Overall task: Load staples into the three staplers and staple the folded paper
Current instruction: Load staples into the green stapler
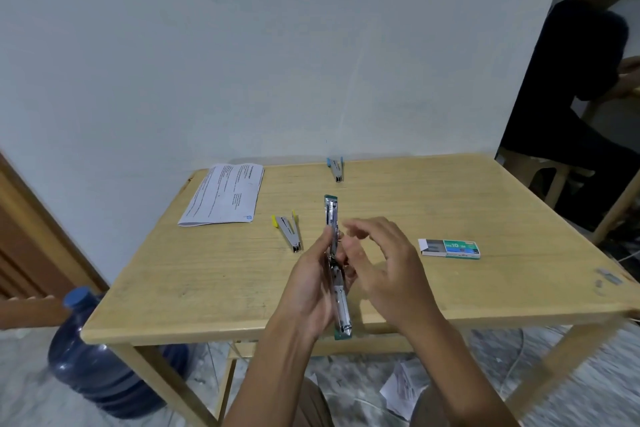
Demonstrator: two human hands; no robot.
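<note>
Head view: my left hand (pixel 310 288) grips the green stapler (pixel 331 215), swung open over the near edge of the table (pixel 433 198) so its channel takes staples; my right hand (pixel 391 270) hovers alongside, fingers loose, seemingly empty.

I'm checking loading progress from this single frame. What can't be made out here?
Head view only:
1. The green stapler: the left hand and right hand cover its middle, hiding any staples in its magazine.
2. The right hand's fingertips: motion-blurred; whether they pinch staples is unclear.
3. The yellow stapler and the blue stapler: too small to tell if loaded.
4. The folded paper: print too small to read.
</note>
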